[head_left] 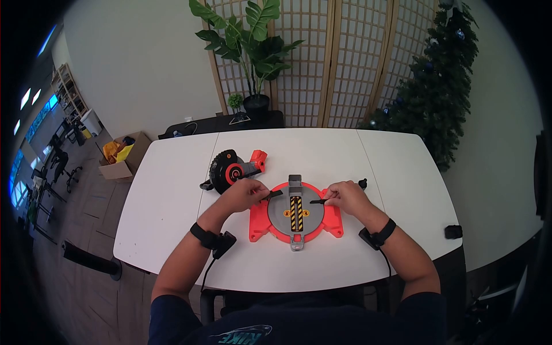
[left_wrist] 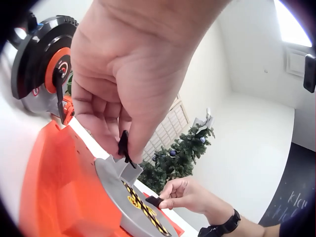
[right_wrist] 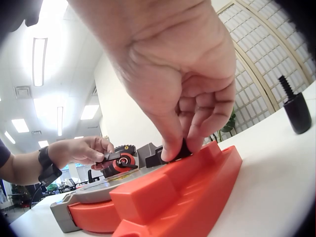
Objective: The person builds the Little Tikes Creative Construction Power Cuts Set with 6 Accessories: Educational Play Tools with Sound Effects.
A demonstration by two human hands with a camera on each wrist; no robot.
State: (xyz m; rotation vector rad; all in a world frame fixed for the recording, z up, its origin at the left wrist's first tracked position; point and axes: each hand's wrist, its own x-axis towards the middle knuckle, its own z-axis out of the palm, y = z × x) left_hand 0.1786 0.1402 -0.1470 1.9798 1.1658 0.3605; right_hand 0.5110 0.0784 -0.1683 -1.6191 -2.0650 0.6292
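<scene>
An orange and grey toy saw base lies flat on the white table, with a round grey plate and a black-and-yellow striped strip. My left hand pinches a small flat black piece between thumb and fingers over the plate's left side. On the opposite side, my right hand pinches a similar black piece, close over the orange wing. Both pieces point inward toward the grey upright bracket at the plate's back. Fingers partly cover each piece.
Behind my left hand lies the toy saw head with its black blade guard and orange handle. A black threaded knob stands beyond my right hand. A small black device sits at the table's right edge.
</scene>
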